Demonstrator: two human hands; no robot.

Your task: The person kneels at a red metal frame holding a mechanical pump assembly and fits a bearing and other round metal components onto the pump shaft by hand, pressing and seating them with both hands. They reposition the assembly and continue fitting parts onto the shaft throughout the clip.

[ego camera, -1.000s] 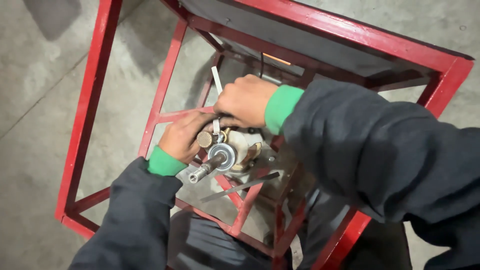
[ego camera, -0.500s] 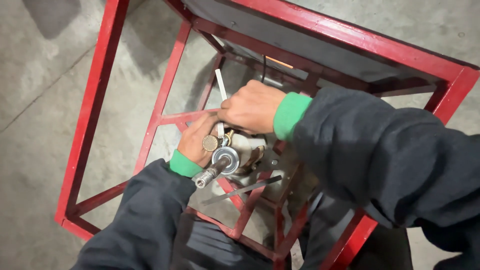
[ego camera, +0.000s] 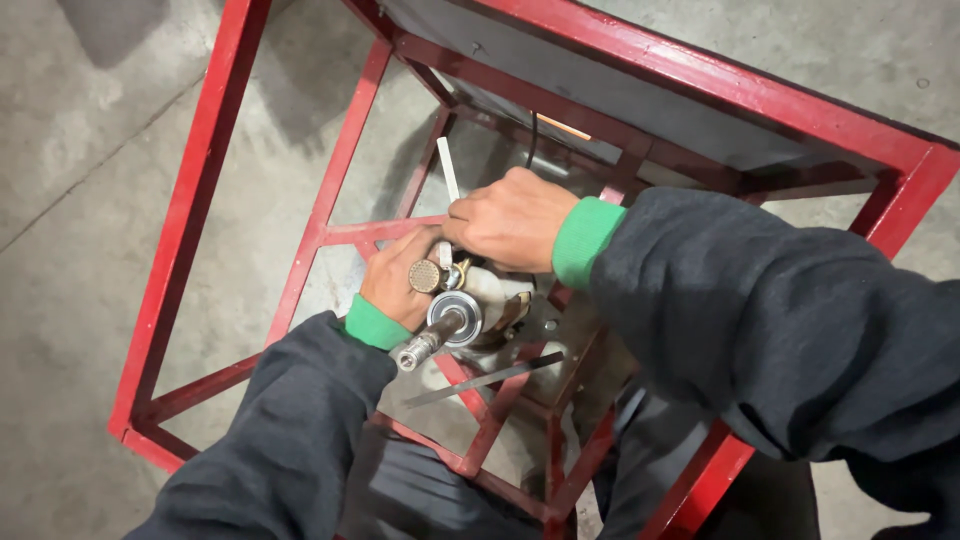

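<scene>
Motor assembly (ego camera: 478, 305) between hands, fingers (ego camera: 468, 222) gripping top.

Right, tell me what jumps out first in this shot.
The red frame fills the view, standing on grey concrete floor. At its middle both hands meet over a metal fitting: the left hand cups it from the side, and the right hand grips a thin pale tool above it.

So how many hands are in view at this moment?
2. The left hand grips the grey metal mechanism with a protruding shaft inside the red steel frame; the right hand presses a thin white rod just above it. None looks hidden.
</scene>
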